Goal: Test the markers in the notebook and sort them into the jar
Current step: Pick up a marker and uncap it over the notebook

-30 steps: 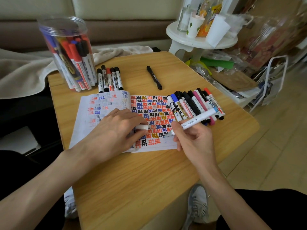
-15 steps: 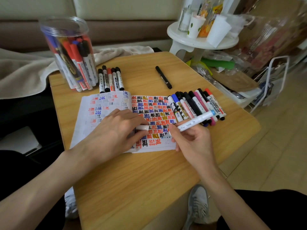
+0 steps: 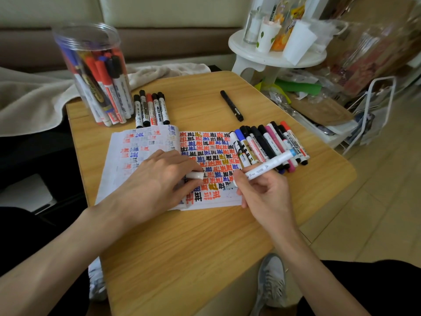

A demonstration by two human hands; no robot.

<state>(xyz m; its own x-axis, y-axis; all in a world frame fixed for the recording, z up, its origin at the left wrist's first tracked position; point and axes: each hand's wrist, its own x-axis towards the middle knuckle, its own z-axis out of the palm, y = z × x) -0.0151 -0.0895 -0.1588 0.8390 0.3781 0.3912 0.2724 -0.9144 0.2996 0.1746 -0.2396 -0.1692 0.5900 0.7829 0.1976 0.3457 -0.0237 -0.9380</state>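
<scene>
An open notebook (image 3: 145, 144) lies on the wooden table (image 3: 193, 252), its right page covered with coloured test marks. My right hand (image 3: 264, 197) grips a white marker (image 3: 268, 166) with a light-blue end, its tip touching the page near the bottom right. My left hand (image 3: 155, 181) rests on the notebook and pinches the marker's white cap (image 3: 196, 175). A clear plastic jar (image 3: 95, 71) with several markers stands at the table's back left. A row of markers (image 3: 271, 144) lies right of the notebook.
Several markers (image 3: 151, 109) lie in a row beside the jar. A single black marker (image 3: 232, 106) lies at the table's back. A white stool (image 3: 275, 55) with cups and a cluttered wire rack (image 3: 373, 110) stand to the right. A beige blanket (image 3: 29, 101) lies behind.
My right hand has lowered the white marker until its tip meets the page. The left hand has stayed on the notebook with the cap. The view has shifted slightly.
</scene>
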